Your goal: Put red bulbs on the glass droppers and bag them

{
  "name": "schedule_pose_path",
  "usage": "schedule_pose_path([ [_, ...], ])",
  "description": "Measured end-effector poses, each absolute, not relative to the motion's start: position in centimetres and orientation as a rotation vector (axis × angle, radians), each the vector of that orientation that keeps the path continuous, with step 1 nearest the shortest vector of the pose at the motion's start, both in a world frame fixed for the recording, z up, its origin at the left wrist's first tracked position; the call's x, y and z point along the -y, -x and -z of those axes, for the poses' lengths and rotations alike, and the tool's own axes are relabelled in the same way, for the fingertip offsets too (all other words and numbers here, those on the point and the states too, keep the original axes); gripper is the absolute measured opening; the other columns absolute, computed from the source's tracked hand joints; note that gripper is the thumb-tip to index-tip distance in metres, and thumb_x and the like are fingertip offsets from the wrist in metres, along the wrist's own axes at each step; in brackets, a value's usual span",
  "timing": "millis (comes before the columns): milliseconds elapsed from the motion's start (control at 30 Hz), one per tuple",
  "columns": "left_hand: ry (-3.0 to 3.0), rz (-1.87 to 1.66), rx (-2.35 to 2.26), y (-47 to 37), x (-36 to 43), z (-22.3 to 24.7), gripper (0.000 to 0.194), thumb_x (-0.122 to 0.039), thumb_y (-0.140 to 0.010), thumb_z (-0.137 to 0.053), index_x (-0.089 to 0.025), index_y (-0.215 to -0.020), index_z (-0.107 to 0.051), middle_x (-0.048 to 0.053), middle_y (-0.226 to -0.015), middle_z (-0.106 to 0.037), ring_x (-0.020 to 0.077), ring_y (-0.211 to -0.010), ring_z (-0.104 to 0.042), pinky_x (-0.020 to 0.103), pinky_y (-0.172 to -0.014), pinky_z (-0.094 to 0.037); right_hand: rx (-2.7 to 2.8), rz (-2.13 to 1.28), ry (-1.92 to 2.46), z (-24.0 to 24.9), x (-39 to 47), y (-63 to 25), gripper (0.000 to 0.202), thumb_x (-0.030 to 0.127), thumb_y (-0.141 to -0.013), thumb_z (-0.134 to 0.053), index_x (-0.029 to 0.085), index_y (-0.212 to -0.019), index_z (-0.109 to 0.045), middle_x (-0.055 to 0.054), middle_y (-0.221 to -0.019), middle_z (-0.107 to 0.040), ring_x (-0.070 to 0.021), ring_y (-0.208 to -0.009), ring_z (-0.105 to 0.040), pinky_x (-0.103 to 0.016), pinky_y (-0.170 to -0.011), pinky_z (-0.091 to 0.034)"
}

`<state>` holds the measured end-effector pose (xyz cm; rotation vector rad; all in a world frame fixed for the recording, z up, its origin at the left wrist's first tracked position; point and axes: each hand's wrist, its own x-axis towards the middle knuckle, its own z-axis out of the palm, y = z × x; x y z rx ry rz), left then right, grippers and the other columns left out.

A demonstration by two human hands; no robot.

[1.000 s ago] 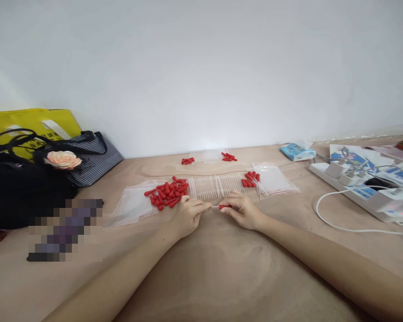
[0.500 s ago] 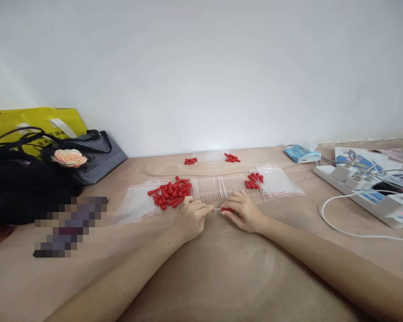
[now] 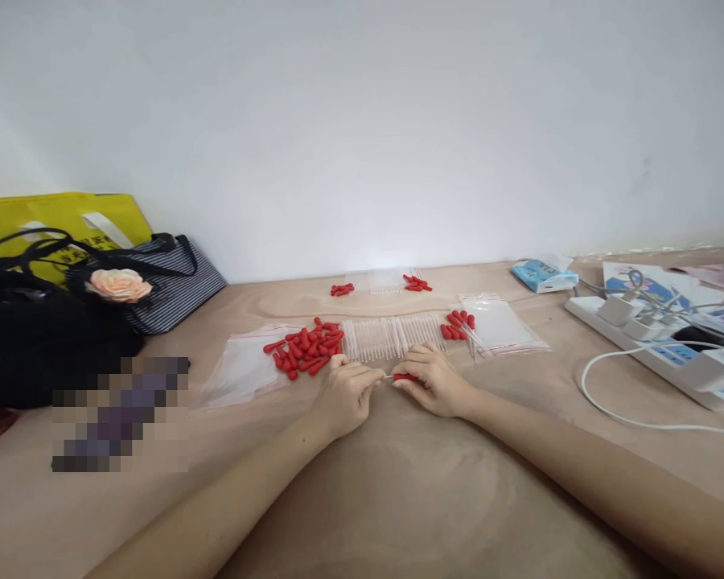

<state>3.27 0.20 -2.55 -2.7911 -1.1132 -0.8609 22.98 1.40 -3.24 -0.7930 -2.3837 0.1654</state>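
Calling the hands the middle of the clock and the wall 12: way over at 9 to 10 there's a yellow bag (image 3: 112, 211), a black bag (image 3: 48, 346) with a peach flower (image 3: 121, 285) by it, and a striped bag (image 3: 172, 281) leaning there too. Closer in, around 9, lies a long dark thing (image 3: 121, 414), too blurred to make out. Then clear plastic bags (image 3: 241, 366) and, at 10, a messy pile of red bulbs (image 3: 305, 347).

Dead centre, low over the desk (image 3: 392, 498), the left hand (image 3: 348, 396) has its fingers pinched together on a thin clear tube (image 3: 389, 377), and the right hand (image 3: 438, 382) has its fingers clamped on a red bulb (image 3: 405, 376) at the tube's right end, the pair lying along the 9-to-3 line. Right past them at 12 is a row of clear tubes (image 3: 392, 336), with two little red clusters (image 3: 418, 283) further back near the wall.

At 1 to 2 sit some red-topped tubes (image 3: 458, 324) touching another clear bag (image 3: 503, 326); also at 2, a blue tissue pack (image 3: 543, 275). Out at 3: a white power strip (image 3: 603, 326) stuffed with chargers.
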Motion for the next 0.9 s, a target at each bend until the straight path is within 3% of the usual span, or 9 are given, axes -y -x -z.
schedule_pose_path([
  [267, 2.798, 0.866, 1.187, -2.7, -0.8, 2.5, 0.02, -0.026, -0.087, -0.043, -0.019, -0.088, -0.061, 0.002, -0.078, -0.069, 0.0129, -0.066, -0.058, 0.033, -0.073, -0.025, 2.323, -0.228, 0.817, 3.7, -1.7, -24.2, 0.02, 0.031, -0.083, -0.052, 0.021, -0.098, -0.059, -0.003, -0.081, -0.064, -0.0157, -0.078, -0.052, -0.03, -0.07, -0.032],
  [567, 2.784, 0.859, 1.115, -3.1, -0.3, 2.7, 0.027, -0.024, -0.088, -0.038, -0.016, -0.074, -0.06, 0.001, -0.063, -0.063, 0.0111, -0.058, -0.051, 0.031, -0.072, -0.028, 2.265, -0.155, 0.797, 3.9, -1.5, -24.1, 0.014, 0.029, -0.083, -0.051, 0.018, -0.083, -0.06, -0.003, -0.071, -0.062, -0.0156, -0.07, -0.049, -0.03, -0.066, -0.032],
  [900, 2.797, 0.832, 1.122, -3.2, -0.3, 2.9, 0.03, -0.025, -0.087, -0.038, -0.016, -0.069, -0.06, 0.0, -0.06, -0.061, 0.0105, -0.055, -0.05, 0.032, -0.073, -0.027, 2.349, -0.146, 0.734, 3.4, -1.3, -23.8, 0.022, 0.032, -0.085, -0.047, 0.017, -0.076, -0.06, -0.001, -0.065, -0.061, -0.0128, -0.066, -0.049, -0.032, -0.071, -0.027],
])
